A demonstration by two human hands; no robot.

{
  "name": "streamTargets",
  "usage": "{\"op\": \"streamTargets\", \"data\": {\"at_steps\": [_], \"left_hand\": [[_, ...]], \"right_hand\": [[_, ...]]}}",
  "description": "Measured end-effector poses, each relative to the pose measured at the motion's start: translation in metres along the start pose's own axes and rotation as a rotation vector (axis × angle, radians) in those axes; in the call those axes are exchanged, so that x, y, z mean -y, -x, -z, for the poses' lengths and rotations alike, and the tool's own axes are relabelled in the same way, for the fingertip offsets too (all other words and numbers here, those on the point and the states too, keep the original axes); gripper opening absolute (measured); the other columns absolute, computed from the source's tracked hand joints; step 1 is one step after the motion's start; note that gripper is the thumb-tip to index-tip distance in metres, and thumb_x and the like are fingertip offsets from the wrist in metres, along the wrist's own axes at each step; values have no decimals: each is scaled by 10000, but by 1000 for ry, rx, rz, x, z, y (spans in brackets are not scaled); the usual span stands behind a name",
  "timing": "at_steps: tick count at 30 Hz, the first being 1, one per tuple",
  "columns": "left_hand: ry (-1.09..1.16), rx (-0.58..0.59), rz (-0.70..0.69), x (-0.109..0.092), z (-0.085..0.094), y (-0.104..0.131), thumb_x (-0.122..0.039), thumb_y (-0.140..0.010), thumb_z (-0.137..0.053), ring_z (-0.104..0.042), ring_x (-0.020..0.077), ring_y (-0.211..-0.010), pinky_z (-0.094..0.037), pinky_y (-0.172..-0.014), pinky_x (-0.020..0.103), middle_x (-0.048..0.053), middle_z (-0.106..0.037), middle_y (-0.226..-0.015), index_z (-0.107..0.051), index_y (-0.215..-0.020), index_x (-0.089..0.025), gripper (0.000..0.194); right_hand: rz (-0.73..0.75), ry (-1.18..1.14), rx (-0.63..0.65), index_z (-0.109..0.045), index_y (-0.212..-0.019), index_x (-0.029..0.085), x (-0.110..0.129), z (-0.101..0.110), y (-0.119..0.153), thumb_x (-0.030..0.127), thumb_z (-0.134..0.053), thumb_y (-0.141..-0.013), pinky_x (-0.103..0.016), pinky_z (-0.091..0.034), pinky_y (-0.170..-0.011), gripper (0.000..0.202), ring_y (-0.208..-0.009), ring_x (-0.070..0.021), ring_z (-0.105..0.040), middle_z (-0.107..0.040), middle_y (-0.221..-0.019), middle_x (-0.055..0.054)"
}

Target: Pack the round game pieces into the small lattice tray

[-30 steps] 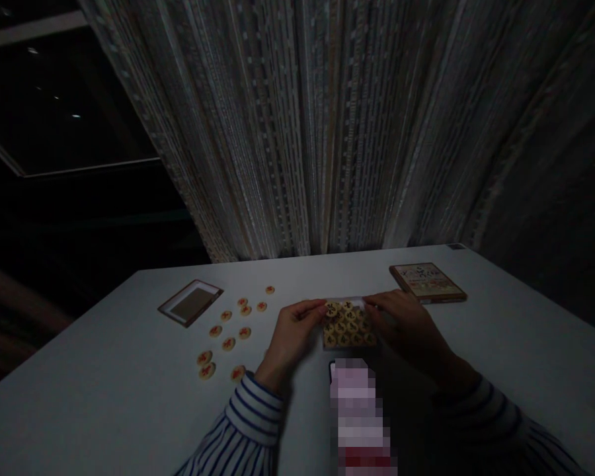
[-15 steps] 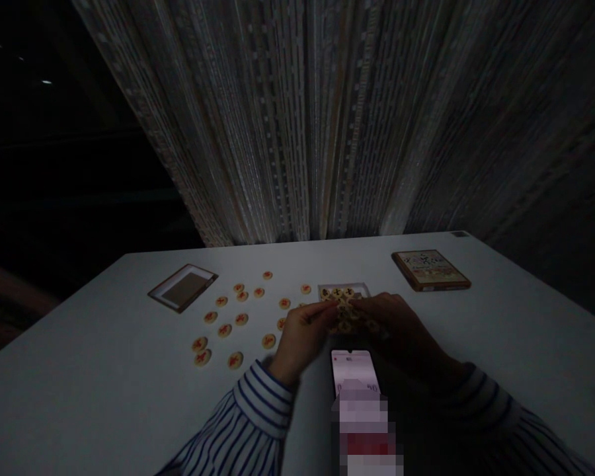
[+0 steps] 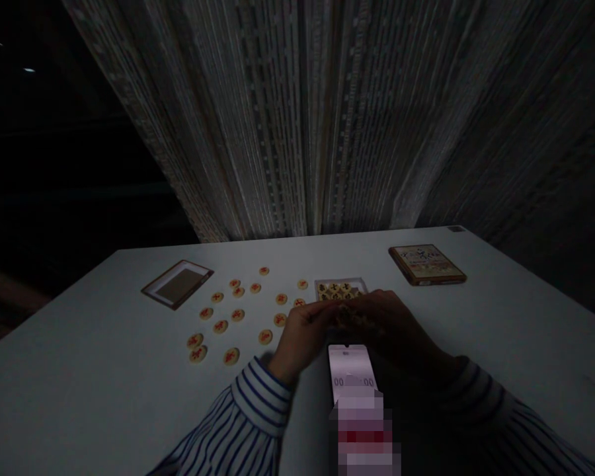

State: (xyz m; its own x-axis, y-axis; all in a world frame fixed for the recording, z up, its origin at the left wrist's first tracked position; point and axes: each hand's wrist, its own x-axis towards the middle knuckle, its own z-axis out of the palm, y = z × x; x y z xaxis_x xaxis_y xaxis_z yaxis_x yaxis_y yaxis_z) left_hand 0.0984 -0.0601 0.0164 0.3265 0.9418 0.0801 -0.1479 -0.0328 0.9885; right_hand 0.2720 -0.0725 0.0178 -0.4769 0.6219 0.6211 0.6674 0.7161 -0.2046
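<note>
While your left hand (image 3: 300, 336) and right hand (image 3: 399, 325) meet over the box (image 3: 360, 284) of pieces (image 3: 334, 289), below frame centre, I can't tell either grip's opening or hold. Work gently so pieces lie flat.

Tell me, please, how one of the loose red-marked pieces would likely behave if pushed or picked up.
A red-marked piece lies flat, so a push would probably slide it across the table rather than tip it. Its disc shape looks stiff. Stood on edge, its round outline might roll.
</note>
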Motion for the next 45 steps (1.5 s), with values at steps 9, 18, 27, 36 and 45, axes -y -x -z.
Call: {"op": "streamTargets", "data": {"at_steps": [9, 18, 27, 36, 45], "left_hand": [[127, -87, 68, 7, -6, 1, -283, -684, -675, -663, 182, -775, -531, -738, 318, 88, -717, -867, -699, -862, -144, 228], [154, -79, 102, 8, -5, 2, -311, -671, -687, -657, 186, -825, -508, -793, 313, 86, -716, -897, -712, -848, -156, 237], [115, 16, 114, 8, -4, 4, -359, -751, -617, -637, 202, -921, -473, -875, 338, 83, -699, -986, -704, -930, -173, 273], [122, -1, 140, 9, -2, 4, -317, -713, -657, -646, 200, -897, -479, -877, 361, 85, -705, -964, -697, -938, -162, 276], [149, -33, 142, 8, -4, 4, -304, -663, -696, -651, 203, -889, -485, -864, 362, 92, -706, -955, -710, -892, -171, 265]], "right_hand": [[-178, -19, 193, -643, -925, 217, -3, -2, -5, 331, -488, -848, -266, -315, -562, 208, -610, -124, -548, -662, -731, -18], [-217, -128, 2, -643, -871, 206, 4, 0, -2, 311, -555, -806, -307, -422, -613, 152, -694, -165, -576, -662, -757, -42], [-364, -302, -39, -617, -823, 199, 5, -5, -1, 304, -635, -743, -296, -469, -587, 133, -672, -149, -574, -633, -756, -30], [-417, -475, -41, -572, -815, 191, 6, -3, 0, 323, -624, -753, -259, -479, -572, 154, -655, -123, -569, -605, -734, -10], [-447, -504, -45, -560, -778, 189, 7, -3, 0, 375, -608, -760, -258, -471, -547, 193, -636, -126, -570, -606, -707, -11]]}}
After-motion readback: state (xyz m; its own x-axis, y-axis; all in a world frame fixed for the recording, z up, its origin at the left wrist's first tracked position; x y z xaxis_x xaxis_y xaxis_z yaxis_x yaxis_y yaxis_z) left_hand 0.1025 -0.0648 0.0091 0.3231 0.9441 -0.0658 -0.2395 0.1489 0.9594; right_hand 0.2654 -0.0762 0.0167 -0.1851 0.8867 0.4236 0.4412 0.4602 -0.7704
